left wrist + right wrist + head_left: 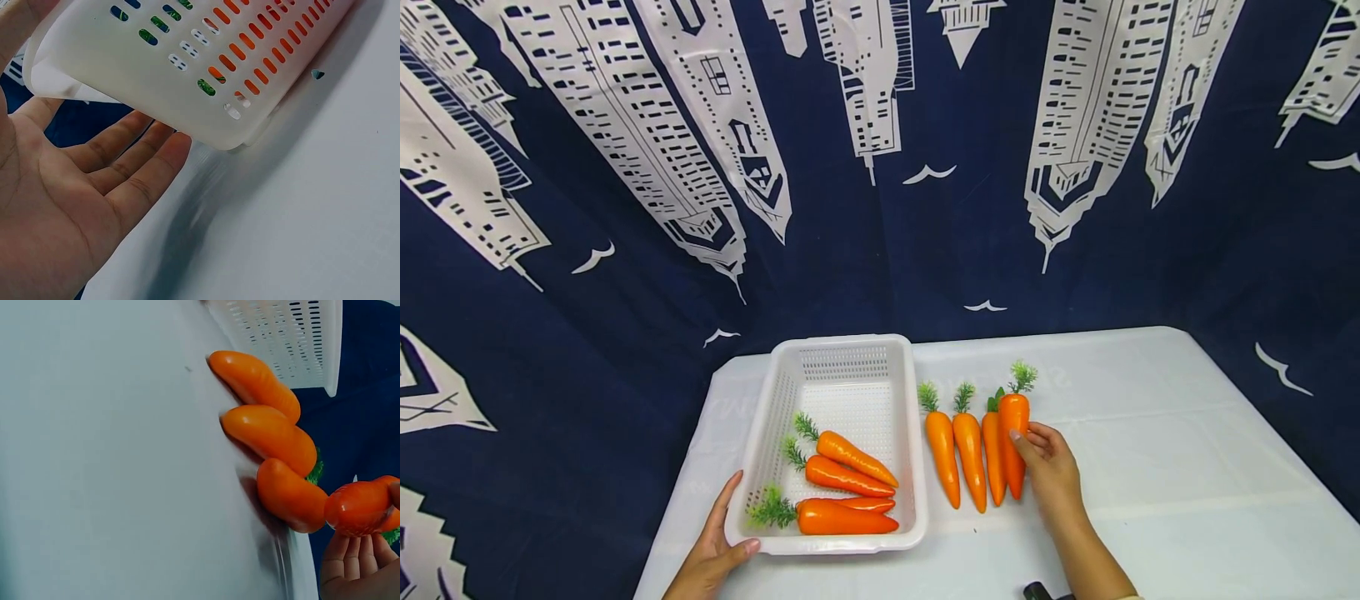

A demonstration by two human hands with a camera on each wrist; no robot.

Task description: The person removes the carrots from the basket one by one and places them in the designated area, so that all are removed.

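My right hand [1057,477] pinches an orange toy carrot [1014,410] with a green leafy top, thumb on its upper side and fingers below, as the right wrist view shows. Beside it, three more carrots [968,458] lie on the table in a row, tips toward me. My left hand [709,552] grips the near left corner of a white plastic basket [917,467], thumb at the rim and fingers along the outside. In the left wrist view those fingers [150,172] reach beneath the basket's edge. Several carrots [847,517] lie inside, tops to the left.
A white cloth covers the table [1157,467]. Behind it hangs a dark blue curtain [880,267] printed with white buildings and birds. A small black object [1037,591] shows at the front edge, near my right forearm.
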